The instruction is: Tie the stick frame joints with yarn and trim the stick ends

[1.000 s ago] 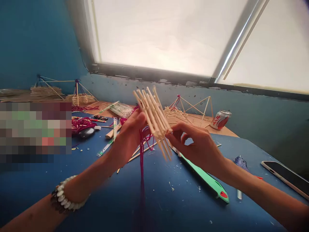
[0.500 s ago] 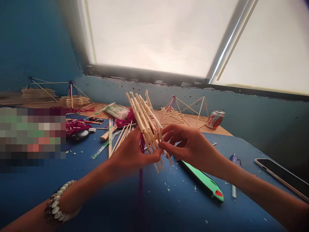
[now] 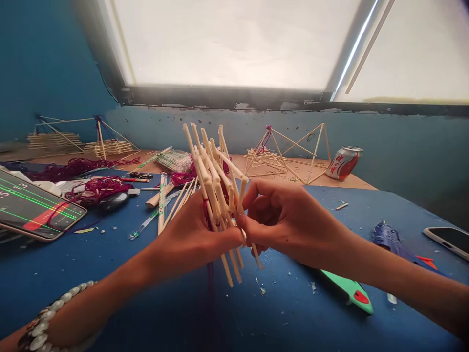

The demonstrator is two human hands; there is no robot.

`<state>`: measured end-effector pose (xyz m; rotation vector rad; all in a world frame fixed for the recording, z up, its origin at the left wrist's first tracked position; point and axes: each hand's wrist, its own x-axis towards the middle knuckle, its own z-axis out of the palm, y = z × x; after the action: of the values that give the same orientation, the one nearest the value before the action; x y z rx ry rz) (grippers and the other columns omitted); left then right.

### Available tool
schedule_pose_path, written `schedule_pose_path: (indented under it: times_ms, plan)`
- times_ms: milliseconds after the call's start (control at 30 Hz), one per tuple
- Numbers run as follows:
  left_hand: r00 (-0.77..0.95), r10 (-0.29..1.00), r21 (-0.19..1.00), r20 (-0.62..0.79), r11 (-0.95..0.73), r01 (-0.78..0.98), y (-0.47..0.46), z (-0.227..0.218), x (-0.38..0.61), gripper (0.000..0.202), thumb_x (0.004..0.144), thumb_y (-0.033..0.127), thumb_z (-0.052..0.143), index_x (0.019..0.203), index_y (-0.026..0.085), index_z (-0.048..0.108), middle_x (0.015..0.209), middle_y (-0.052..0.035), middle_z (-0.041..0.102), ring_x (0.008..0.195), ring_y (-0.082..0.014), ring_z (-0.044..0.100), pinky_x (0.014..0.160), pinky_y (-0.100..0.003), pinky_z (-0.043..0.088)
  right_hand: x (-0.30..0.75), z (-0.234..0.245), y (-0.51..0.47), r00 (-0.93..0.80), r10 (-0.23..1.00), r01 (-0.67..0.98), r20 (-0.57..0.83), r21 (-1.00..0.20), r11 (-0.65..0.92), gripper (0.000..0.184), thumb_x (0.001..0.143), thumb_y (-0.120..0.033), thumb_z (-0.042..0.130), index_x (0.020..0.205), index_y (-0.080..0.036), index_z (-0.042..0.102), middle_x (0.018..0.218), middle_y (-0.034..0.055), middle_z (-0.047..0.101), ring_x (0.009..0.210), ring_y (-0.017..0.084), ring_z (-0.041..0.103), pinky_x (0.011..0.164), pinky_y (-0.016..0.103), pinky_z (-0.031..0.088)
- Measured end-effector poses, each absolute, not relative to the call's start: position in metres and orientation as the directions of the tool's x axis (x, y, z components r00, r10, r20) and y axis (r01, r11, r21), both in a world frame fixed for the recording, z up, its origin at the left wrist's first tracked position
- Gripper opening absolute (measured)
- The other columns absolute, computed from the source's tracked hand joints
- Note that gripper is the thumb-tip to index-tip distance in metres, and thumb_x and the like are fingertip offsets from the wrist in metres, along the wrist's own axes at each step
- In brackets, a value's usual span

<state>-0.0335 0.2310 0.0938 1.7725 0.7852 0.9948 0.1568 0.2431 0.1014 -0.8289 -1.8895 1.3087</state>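
Observation:
A bundle of pale wooden sticks (image 3: 212, 171), bound with dark red string (image 3: 210, 274) that hangs down from it, is held upright above the blue table (image 3: 278, 318). My left hand (image 3: 194, 234) is closed round the bundle's lower part from the left. From the right, my right hand (image 3: 286, 220) pinches the sticks at the middle, fingers curled. Both hands touch each other at the bundle. A bead bracelet (image 3: 47, 320) sits on my left wrist.
A green utility knife (image 3: 348, 291) lies right of the hands, a blue object (image 3: 388, 237) and a phone (image 3: 447, 239) farther right. At left lie a tablet (image 3: 32, 208), red string (image 3: 98, 188) and loose sticks (image 3: 176, 200). Stick frames (image 3: 286, 156) and a tilted can (image 3: 342, 161) stand behind.
My hands came closer together on the bundle and now both grip it near its middle. The view shifted, bringing the tablet at left into sight.

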Motion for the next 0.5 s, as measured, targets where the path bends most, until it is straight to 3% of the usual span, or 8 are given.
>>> schedule_pose_path:
  times_ms: [133,267,333,400,500]
  plan:
    - [0.408,0.860,0.923,0.308,-0.374,0.092,0.234,0.089,-0.036,0.014,0.077,0.021,0.073,0.086,0.020,0.063,0.077,0.0027,0.069,0.074,-0.0149,0.069,0.069,-0.024,0.059,0.159,0.105,0.244,-0.572,0.802,0.120,0.176,-0.948,0.294,0.026,0.084,-0.033,0.083,0.087,-0.021,0.060,0.065,-0.0033,0.068,0.057,0.011,0.062,0.051,0.023,0.048]
    - [0.325,0.906,0.935,0.273,-0.329,0.130,0.236,0.090,-0.037,0.033,0.081,0.042,0.081,0.102,0.020,0.068,0.094,-0.0021,0.075,0.089,-0.0201,0.072,0.079,-0.028,0.061,0.170,0.130,0.251,-0.554,0.788,0.206,0.270,-0.872,0.444,0.019,0.098,-0.036,0.065,0.096,-0.017,0.067,0.067,-0.0008,0.068,0.059,0.012,0.064,0.056,0.027,0.049]
    - [0.285,0.922,0.928,0.263,-0.323,0.186,0.237,0.092,-0.037,0.037,0.084,0.052,0.078,0.099,0.019,0.070,0.093,-0.0038,0.074,0.089,-0.0211,0.072,0.077,-0.028,0.061,0.180,0.144,0.253,-0.497,0.786,0.429,0.368,-0.684,0.591,0.024,0.102,-0.032,0.055,0.088,-0.016,0.067,0.067,0.0001,0.067,0.059,0.011,0.061,0.059,0.028,0.045]
    - [0.250,0.924,0.916,0.288,-0.342,0.211,0.237,0.094,-0.037,0.041,0.083,0.057,0.078,0.097,0.019,0.070,0.093,-0.0044,0.074,0.089,-0.0215,0.071,0.076,-0.029,0.061,0.192,0.150,0.250,-0.454,0.802,0.694,0.388,-0.409,0.592,0.031,0.103,-0.031,0.051,0.081,-0.017,0.066,0.068,0.0011,0.065,0.060,0.011,0.056,0.060,0.031,0.039]
    - [0.264,0.915,0.896,0.304,-0.369,0.249,0.239,0.093,-0.039,0.044,0.079,0.056,0.082,0.098,0.018,0.069,0.092,-0.0045,0.073,0.086,-0.0219,0.070,0.075,-0.031,0.060,0.208,0.130,0.236,-0.381,0.914,0.899,0.141,-0.176,0.401,0.040,0.104,-0.053,0.050,0.094,-0.019,0.068,0.081,0.0055,0.069,0.069,0.018,0.060,0.061,0.033,0.036]
